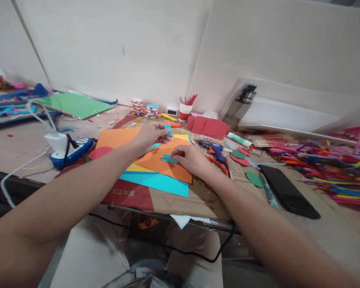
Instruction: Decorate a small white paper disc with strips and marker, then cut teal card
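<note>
My left hand [154, 135] pinches a small teal paper piece [168, 129] between thumb and fingers, held just above the table. My right hand [189, 157] presses its closed fingertips on a second teal paper piece [168, 159] that lies on an orange paper sheet [165, 162]. Under that sheet lie a yellow sheet [135, 168] and a cyan sheet [156, 182], all stacked on a cardboard board [198, 198]. Another orange sheet [117, 138] lies behind my left hand.
A blue glue gun [216, 151] and red-handled scissors [219, 165] lie right of my right hand, with green and red paper circles [239, 157], a glue stick [239, 139], a black phone [288, 191] and piled pipe cleaners [330, 168]. A power strip [70, 151] sits left; a cup [185, 111] behind.
</note>
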Available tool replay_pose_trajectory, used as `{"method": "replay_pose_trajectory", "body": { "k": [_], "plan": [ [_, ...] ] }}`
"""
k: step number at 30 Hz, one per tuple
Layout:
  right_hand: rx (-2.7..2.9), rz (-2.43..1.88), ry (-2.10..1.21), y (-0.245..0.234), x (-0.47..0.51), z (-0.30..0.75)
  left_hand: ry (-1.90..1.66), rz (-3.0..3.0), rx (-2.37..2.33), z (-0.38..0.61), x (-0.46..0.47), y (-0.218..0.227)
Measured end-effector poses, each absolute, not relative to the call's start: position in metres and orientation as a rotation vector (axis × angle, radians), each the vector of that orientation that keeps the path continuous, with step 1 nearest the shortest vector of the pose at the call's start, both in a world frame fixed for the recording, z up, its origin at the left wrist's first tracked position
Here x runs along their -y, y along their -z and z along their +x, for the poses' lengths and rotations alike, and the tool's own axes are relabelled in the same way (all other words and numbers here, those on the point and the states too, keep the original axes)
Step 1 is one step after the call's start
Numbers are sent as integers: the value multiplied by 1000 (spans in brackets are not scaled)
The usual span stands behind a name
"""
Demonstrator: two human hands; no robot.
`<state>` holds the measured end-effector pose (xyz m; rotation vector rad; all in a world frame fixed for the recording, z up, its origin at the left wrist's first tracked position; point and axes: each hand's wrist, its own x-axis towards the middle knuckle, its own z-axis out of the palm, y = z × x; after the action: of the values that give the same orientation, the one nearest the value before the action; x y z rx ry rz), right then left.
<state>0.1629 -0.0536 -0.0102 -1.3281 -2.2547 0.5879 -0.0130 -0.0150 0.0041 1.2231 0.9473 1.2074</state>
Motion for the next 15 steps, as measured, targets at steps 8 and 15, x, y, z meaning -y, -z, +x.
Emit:
{"method": "replay_pose_trajectory", "body": {
  "k": [8, 15],
  "plan": [
    [1917, -1410, -965, 2, 46, 168, -1157, 1214, -943, -16, 12, -1],
    [1819, -1431, -1001, 0, 47, 169, -1161, 1198, -954, -13, 13, -3]
  ]
}}
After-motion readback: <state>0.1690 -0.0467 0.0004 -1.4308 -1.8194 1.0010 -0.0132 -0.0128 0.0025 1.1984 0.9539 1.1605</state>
